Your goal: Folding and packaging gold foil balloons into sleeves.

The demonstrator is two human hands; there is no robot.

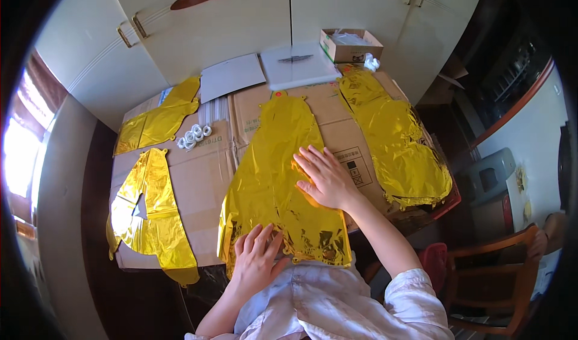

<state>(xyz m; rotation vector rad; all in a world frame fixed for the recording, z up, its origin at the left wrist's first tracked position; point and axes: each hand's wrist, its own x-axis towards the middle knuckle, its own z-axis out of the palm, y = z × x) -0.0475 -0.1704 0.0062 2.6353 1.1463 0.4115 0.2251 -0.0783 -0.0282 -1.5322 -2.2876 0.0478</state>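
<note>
A flat, uninflated gold foil balloon [274, 144] lies in front of me on the cardboard-covered table [205, 165]. My right hand [325, 180] rests flat on its right side, fingers stretched out and open. An orange patch, perhaps a reflection in the foil, shows along the edge of that hand. Near the balloon's lower edge, my left hand [259, 258] touches the foil with its fingers spread. Neither hand grips anything. The balloon's lower part is crinkled and shiny.
More flat gold balloons lie around: one at near left [159, 219], one at far left [159, 123] and a stack at right [400, 147]. Small white rolls [194, 136] sit at left. Behind are a grey sheet [232, 77], a translucent case [298, 69] and a cardboard box [350, 52].
</note>
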